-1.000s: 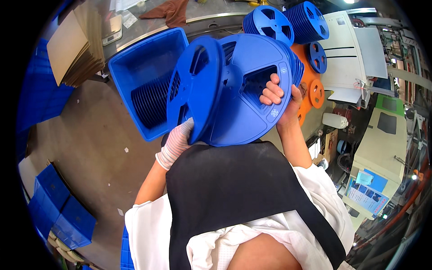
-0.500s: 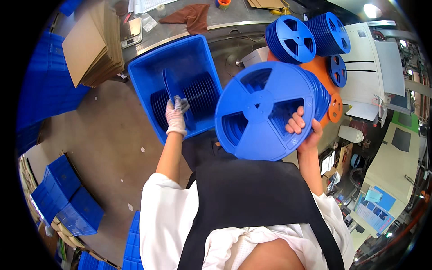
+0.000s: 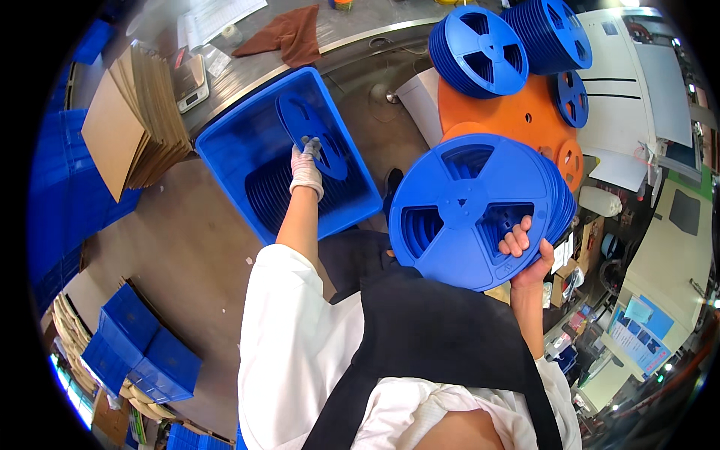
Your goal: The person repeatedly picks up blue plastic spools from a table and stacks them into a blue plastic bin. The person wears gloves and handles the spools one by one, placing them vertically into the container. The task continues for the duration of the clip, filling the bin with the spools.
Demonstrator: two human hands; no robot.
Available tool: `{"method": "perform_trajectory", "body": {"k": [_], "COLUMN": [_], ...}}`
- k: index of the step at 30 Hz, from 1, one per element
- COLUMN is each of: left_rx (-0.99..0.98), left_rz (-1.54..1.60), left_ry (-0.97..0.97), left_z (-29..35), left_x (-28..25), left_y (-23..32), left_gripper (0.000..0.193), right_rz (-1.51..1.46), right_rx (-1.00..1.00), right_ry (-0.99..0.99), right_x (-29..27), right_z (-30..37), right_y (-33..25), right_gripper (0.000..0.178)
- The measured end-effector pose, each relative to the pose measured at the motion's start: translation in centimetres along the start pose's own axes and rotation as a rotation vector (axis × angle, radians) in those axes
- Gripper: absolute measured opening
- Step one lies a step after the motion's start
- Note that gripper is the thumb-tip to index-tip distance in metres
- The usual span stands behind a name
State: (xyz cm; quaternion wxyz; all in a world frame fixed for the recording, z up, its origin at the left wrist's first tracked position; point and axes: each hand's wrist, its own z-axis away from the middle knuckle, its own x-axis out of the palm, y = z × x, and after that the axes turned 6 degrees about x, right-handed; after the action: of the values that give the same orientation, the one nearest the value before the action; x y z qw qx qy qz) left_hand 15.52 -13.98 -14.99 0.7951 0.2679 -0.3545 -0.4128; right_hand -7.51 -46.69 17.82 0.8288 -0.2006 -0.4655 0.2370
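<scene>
In the head view, the gloved left hand (image 3: 306, 166) grasps a reel (image 3: 304, 120) tilted inside the bin (image 3: 232, 135), beside the row (image 3: 271, 196) in it. Right of the bin, the bare right hand (image 3: 531, 268) grips the stack (image 3: 461, 201), fingers curled through an opening; an orange board (image 3: 487, 112) also lies rightward of the bin.

A metal-edged grey table (image 3: 367, 16) stands over a brownish floor (image 3: 191, 232).

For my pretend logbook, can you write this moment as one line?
left hand: gripping blue disc | right hand: holding blue reel stack | blue bin: rows of discs inside
</scene>
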Motion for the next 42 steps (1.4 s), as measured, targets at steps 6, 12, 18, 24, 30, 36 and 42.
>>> {"method": "perform_trajectory", "body": {"k": [6,12,18,24,30,36,42], "left_rx": [0.032,0.046,0.074,0.065,0.059,0.059,-0.042], "left_rz": [0.039,0.02,-0.104,-0.135,-0.078,-0.084,-0.454], "left_ry": [-0.006,0.029,-0.005,-0.003,-0.035,-0.009,-0.051], "left_z": [-1.7,-0.6,-0.4,-0.5,-1.7,-1.5,-2.3], "left_x": [0.2,2.9,3.4,3.7,3.5,3.9,1.7], "left_y": [-1.7,-0.9,-1.1,-1.9,-1.8,-2.3,-3.2], "left_gripper": [0.027,0.022,0.032,0.037,0.038,0.038,0.064], "right_rz": [0.002,0.038,0.057,0.071,0.076,0.103,0.133], "right_rx": [0.022,0.029,0.046,0.049,0.048,0.041,0.041], "right_ry": [0.036,0.051,0.054,0.054,0.065,0.076,0.062], "right_x": [-0.8,-1.0,-1.0,-0.9,-0.7,-0.8,-0.3], "right_z": [-0.9,-1.2,-1.5,-1.5,-1.5,-1.3,-1.3], "right_y": [-0.7,-1.1,-1.1,-1.2,-1.2,-1.0,-0.9], "right_gripper": [0.046,0.048,0.048,0.047,0.047,0.048,0.048]}}
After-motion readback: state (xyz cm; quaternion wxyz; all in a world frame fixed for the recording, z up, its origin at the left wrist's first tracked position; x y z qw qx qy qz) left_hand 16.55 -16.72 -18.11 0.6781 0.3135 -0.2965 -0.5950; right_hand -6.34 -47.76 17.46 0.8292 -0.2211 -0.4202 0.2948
